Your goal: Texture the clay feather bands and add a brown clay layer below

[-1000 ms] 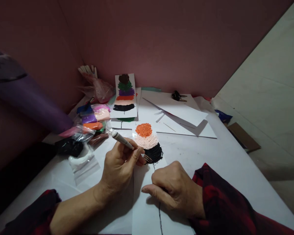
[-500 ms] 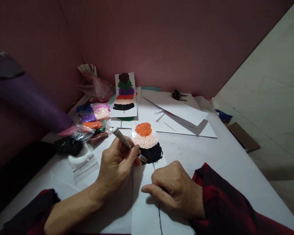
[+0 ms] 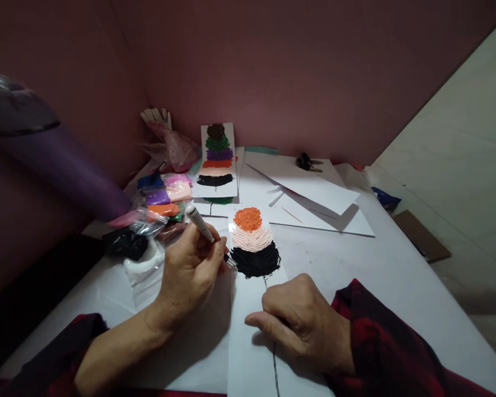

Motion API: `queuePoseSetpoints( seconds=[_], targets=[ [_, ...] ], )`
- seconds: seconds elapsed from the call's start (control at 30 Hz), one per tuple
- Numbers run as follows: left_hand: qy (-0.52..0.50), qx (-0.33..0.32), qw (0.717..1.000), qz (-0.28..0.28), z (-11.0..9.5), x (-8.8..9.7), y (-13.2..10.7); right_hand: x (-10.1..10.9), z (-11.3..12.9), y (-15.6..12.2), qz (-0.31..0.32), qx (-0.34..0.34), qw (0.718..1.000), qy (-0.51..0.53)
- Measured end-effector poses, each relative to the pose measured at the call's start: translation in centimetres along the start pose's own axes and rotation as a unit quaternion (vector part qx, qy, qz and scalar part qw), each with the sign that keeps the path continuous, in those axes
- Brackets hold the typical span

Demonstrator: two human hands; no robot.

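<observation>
My left hand (image 3: 192,270) is closed around a small fork (image 3: 200,223) with a patterned white-and-black handle. The fork's metal tines sit at the left edge of a black clay band (image 3: 256,261). Above that band lie a ridged pale-pink clay layer (image 3: 253,239) and a ridged orange clay patch (image 3: 248,219), all on a narrow white paper strip (image 3: 248,342). A dark drawn line runs down the strip. My right hand (image 3: 306,317) rests on the strip below the clay, fingers curled under and thumb stretched out to the left, with no object visible in it.
Bagged coloured clay (image 3: 163,209) lies at left, behind a white clay bag (image 3: 144,262). A finished-looking layered clay card (image 3: 217,160) leans at the back. Keys (image 3: 308,162) and white sheets (image 3: 314,193) are at back right. A purple cylinder (image 3: 66,160) slants in from the left.
The fork has moved left, from over the black band's lower left part to its left edge. The whole view has shifted slightly. My right hand stays in place on the strip.
</observation>
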State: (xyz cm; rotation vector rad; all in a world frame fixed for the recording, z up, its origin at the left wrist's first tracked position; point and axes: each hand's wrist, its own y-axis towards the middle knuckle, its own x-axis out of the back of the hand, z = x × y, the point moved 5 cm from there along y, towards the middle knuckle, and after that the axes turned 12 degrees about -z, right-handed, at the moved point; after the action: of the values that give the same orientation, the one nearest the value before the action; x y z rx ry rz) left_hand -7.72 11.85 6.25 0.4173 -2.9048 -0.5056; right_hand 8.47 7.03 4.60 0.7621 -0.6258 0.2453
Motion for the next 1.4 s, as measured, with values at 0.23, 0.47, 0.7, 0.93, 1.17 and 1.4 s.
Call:
queuePoseSetpoints(
  seconds=[0.23, 0.47, 0.7, 0.93, 1.17, 1.4],
  targets=[
    [-0.023, -0.034, 0.998, -0.037, -0.6, 0.8, -0.1, 0.1, -0.1, 0.1, -0.001, 0.0, 1.0, 0.009],
    [-0.085, -0.021, 0.996, 0.004, -0.4, -0.6, -1.0, -0.1, -0.1, 0.0, 0.003, 0.002, 1.0, 0.003],
    [-0.11, 0.044, 0.993, 0.027, 1.1, -2.0, -1.5, 0.0, -0.1, 0.0, 0.001, 0.004, 1.0, 0.0],
    [-0.054, 0.008, 0.998, 0.043, 1.2, -1.9, -1.6, 0.0, 0.0, -0.1, -0.003, 0.008, 1.0, -0.001],
    [-0.036, 0.013, 0.999, 0.038, 0.5, -1.7, -1.0, 0.1, 0.0, 0.0, -0.001, 0.005, 1.0, -0.003],
    [-0.026, 0.021, 0.999, 0.031, 0.5, -1.2, -0.6, 0.1, 0.1, 0.1, -0.002, 0.005, 1.0, -0.002]
  ],
)
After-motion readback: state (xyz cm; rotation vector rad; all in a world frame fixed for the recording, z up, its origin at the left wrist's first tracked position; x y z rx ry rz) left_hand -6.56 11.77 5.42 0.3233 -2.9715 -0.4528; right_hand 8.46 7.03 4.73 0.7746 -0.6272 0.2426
